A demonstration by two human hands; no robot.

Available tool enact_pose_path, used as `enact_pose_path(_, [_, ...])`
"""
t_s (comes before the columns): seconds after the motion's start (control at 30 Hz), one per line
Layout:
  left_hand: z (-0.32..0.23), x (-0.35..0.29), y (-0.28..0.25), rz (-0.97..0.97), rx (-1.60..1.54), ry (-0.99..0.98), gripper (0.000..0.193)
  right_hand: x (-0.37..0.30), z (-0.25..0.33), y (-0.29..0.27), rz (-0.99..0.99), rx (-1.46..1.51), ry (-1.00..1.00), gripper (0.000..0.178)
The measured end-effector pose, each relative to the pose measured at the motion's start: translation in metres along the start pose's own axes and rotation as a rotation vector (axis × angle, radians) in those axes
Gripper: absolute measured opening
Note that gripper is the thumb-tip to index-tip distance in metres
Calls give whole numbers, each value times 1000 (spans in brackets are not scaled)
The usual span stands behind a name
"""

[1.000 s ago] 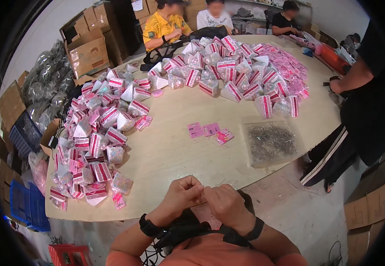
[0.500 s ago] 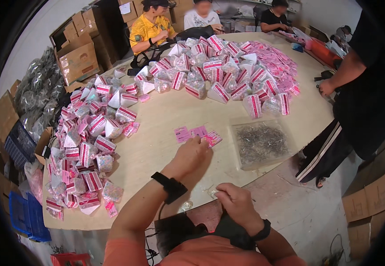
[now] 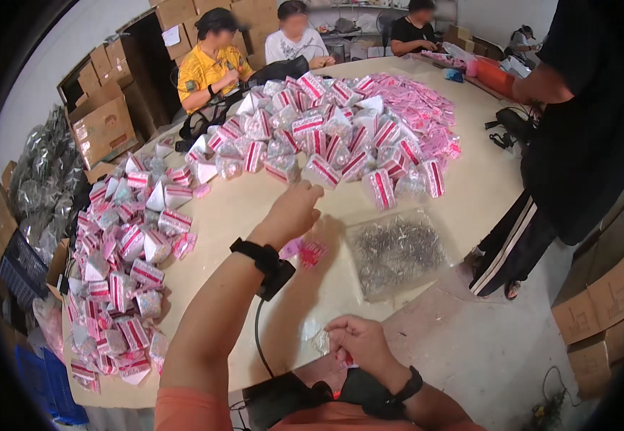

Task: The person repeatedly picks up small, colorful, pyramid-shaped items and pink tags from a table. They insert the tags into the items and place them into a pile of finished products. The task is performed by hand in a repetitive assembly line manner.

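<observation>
My left hand point(image 3: 292, 210) is stretched over the table, just short of a clear wedge-shaped pack point(image 3: 282, 169) with a pink-and-white label at the pile's near edge. Its fingers are loosely bent and apart, with nothing visible in them. Below the wrist lie small pink cards point(image 3: 310, 253), partly covered by my arm. At the table's near edge my right hand point(image 3: 362, 346) is closed, pinching a small clear plastic piece point(image 3: 320, 342). A bit of red and pink shows under its fingers; I cannot make out what it is.
Wedge-shaped packs point(image 3: 131, 241) curve around the left and back of the table point(image 3: 233, 215), beside a heap of pink cards point(image 3: 416, 104). A clear tray point(image 3: 398, 251) of thin metal pieces sits right. A person point(image 3: 578, 122) stands at right; others sit behind. Blue crates point(image 3: 53, 381) stand left.
My left hand has moved from the pink cards farther out, toward the pile of packs. My right hand stays near the table edge. The standing person's hand has moved toward the orange container.
</observation>
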State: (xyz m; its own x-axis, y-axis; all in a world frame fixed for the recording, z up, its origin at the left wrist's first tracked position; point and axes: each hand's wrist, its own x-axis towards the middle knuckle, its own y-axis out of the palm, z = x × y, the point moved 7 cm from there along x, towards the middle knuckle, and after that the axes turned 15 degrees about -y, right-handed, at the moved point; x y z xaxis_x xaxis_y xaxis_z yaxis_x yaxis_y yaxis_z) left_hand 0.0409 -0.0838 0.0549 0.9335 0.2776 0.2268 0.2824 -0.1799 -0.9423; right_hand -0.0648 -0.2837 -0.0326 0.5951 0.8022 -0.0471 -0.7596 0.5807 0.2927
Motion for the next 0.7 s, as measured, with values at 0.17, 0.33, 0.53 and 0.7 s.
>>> enact_pose_path(0.17, [4,54,15,-181,325,12,57,5,-14,-6,112,193,102,17])
enact_pose_path(0.33, [21,79,48,-257,425,74,53,8,-19,0,200,167,184,14])
enact_pose_path(0.53, [23,88,46,-128,516,-95,45,9,-22,1,263,199,126,16])
enact_pose_path(0.7, [23,61,-17,-412,126,-120,49,13,-22,-2,227,167,99,15])
